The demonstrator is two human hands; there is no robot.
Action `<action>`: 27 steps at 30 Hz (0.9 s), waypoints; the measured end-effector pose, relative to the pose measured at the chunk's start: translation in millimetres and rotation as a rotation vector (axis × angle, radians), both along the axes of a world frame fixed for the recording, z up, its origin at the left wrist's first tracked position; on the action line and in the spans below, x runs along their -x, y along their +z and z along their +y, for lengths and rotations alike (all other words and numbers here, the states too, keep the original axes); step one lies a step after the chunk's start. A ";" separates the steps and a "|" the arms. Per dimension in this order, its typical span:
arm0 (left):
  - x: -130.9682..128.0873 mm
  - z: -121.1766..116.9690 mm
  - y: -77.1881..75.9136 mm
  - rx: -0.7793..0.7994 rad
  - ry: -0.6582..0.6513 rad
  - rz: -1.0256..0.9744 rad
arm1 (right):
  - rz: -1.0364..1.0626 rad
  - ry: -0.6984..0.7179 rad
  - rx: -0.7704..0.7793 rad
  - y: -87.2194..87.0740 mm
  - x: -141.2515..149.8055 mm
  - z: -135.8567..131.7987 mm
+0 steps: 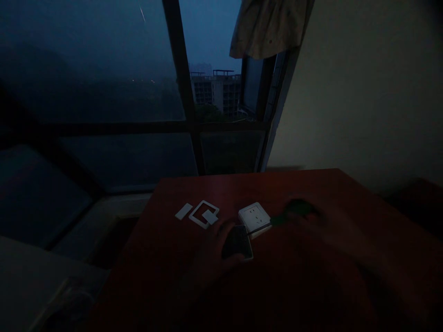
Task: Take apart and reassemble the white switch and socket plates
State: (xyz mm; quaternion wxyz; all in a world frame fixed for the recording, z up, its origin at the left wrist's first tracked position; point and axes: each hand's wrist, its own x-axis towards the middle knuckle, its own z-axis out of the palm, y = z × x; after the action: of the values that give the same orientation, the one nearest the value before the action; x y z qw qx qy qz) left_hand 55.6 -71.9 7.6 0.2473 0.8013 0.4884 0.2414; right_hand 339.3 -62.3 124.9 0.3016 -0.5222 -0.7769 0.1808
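Observation:
My left hand (212, 251) rests on a red table (311, 184) with its fingers closed round a dark square socket part (238, 241). Just beyond that part lies a white wall socket plate (254, 216), face up. My right hand (313, 223) is dim and smeared to the right of the plate and grips a green-handled screwdriver (294, 210). The tool's thin shaft points left towards the gap between the plate and the dark part. Further left lie a white square frame (204, 213) with a small white piece (210, 216) on it, and a white strip (183, 211).
The room is very dark. A large window with dark bars (183, 92) stands behind the table, and a pale cloth (266, 27) hangs at its top right. A plain wall (363, 92) runs along the right. A low ledge (114, 207) lies left of the table.

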 end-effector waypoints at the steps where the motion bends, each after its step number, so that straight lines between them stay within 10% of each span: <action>1: -2.4 1.0 6.0 -0.034 0.005 0.019 | 0.071 -0.115 -0.014 -14.4 -9.5 -3.2; 10: -36.2 14.3 48.3 -0.143 -0.126 0.435 | 0.452 -0.610 0.167 -108.1 -23.8 -40.5; 27: -51.6 33.2 56.7 0.007 -0.219 0.640 | 0.536 -0.592 0.279 -142.1 -10.3 -59.2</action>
State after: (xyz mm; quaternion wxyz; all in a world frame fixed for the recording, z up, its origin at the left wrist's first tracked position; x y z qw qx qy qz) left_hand 107.2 -38.7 64.4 0.1085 0.8833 0.4531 -0.0520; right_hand 349.6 -121.5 -17.3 0.4584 -0.6931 -0.4558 0.3190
